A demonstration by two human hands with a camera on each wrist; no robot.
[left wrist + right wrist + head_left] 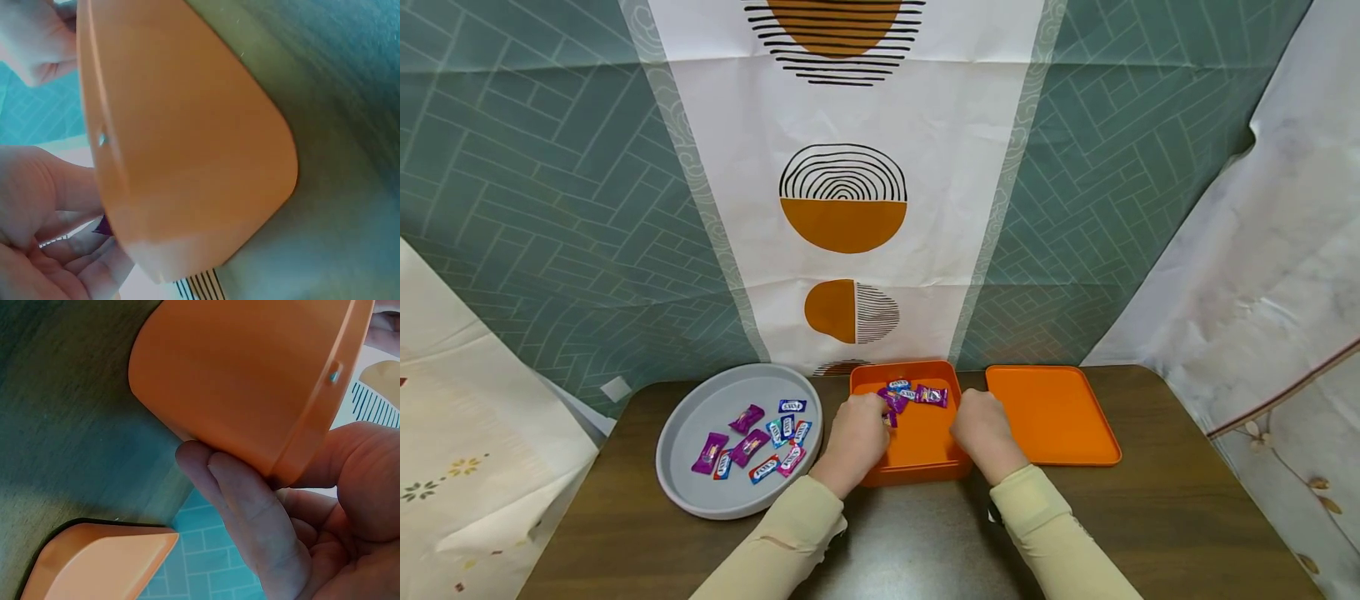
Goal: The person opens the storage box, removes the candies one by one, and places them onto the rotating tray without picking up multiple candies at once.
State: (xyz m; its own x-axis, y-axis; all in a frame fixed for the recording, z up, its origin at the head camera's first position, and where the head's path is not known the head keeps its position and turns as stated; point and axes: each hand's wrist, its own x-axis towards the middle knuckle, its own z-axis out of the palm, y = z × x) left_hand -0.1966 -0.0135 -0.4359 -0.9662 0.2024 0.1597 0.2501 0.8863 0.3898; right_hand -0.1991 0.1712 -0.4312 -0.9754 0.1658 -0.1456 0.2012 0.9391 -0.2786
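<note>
An open orange box (925, 433) stands in the middle of the table with several wrapped candies inside, among them a purple one (932, 396) near the back. My left hand (859, 433) reaches over the box's left wall, its fingertips hidden behind it. Between thumb and fingers, a bit of purple-wrapped candy (103, 226) shows in the left wrist view. On the opposite side, my right hand (985, 429) grips the box's right wall. The right wrist view has its fingers (244, 494) against the outside, with the thumb over the rim.
Left of the box, a round grey tray (681, 467) carries several purple candies and small, brightly coloured wrapped pieces. A flat orange lid (1052, 412) lies to the right. Behind the table's back edge hangs a patterned curtain (842, 108).
</note>
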